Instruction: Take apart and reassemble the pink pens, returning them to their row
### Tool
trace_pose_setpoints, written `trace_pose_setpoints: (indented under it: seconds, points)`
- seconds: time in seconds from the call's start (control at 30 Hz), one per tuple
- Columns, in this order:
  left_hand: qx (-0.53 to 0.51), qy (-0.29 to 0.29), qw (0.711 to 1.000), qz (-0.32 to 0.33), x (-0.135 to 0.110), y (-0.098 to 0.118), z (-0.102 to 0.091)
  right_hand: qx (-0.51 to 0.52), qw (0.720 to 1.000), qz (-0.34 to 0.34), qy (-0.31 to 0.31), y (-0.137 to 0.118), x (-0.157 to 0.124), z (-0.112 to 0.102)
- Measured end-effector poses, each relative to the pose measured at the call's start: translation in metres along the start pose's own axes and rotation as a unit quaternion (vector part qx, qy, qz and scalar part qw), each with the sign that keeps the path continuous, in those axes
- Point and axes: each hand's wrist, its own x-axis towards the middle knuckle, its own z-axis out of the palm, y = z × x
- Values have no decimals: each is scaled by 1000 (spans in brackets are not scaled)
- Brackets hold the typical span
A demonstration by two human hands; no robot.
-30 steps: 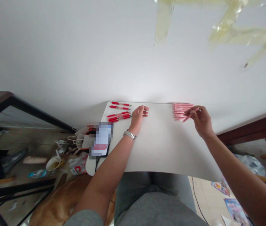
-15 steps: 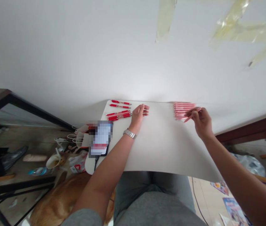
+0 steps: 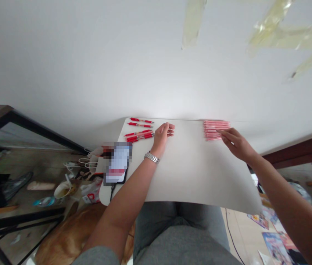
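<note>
A white board lies across my lap against the wall. My left hand, with a metal watch on its wrist, rests on the board with its fingers stretched to the right and nothing visible in them. Just left of it lie several red pens, loosely spread. My right hand is open, its fingertips reaching the near edge of a tidy row of several pink pens at the board's far side.
A phone with a cable sits at the board's left corner. On the floor to the left are a cup, bags and clutter beside a black-framed table. A tan furry animal lies below. Magazines lie at the right.
My right hand held one pink pen by the row; that pen now lies with the others and the fingers have opened out. The left hand has stayed put.
</note>
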Motion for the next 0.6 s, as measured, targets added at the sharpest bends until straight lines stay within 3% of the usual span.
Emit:
trace_pose_setpoints:
  seconds: [0.07,0.3,0.6]
  points:
    - [0,2,1000,0,0,0,0,-26,999,-35,-31,9,-3,4]
    - [-3,-5,1000,9,-1,-1,-2,-52,993,-67,-77,17,-8,11]
    - [-1,-9,1000,13,-2,0,-2,-110,990,-74,-45,15,-12,23]
